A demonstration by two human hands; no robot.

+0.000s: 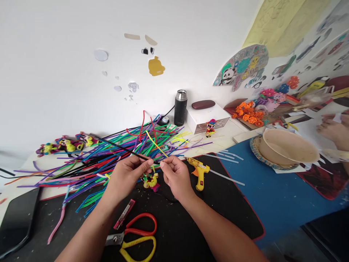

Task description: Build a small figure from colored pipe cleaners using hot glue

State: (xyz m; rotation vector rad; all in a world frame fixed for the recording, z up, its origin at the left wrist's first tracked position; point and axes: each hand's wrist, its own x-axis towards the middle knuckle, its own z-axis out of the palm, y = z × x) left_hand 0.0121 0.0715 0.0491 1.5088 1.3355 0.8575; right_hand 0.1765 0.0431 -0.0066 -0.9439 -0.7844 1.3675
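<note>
My left hand (129,173) pinches a long black pipe cleaner (120,146), which runs up and to the left from my thumb and finger. Close beside it, my right hand (176,176) has its thumb and fingers pressed together; what they hold, if anything, is too small to make out. Below and between my hands, a small yellow, green and purple pipe-cleaner figure (150,182) rests on the black mat (218,218), partly hidden by my fingers. A yellow hot glue gun (200,173) lies just right of my right hand.
Loose coloured pipe cleaners (89,160) spread behind my hands. Scissors (139,236) and a small red-pink packet (124,214) lie in front. A phone (20,218) is at left, a flask (180,109) at back, a bowl (289,145) at right. Another person's hand (331,127) shows far right.
</note>
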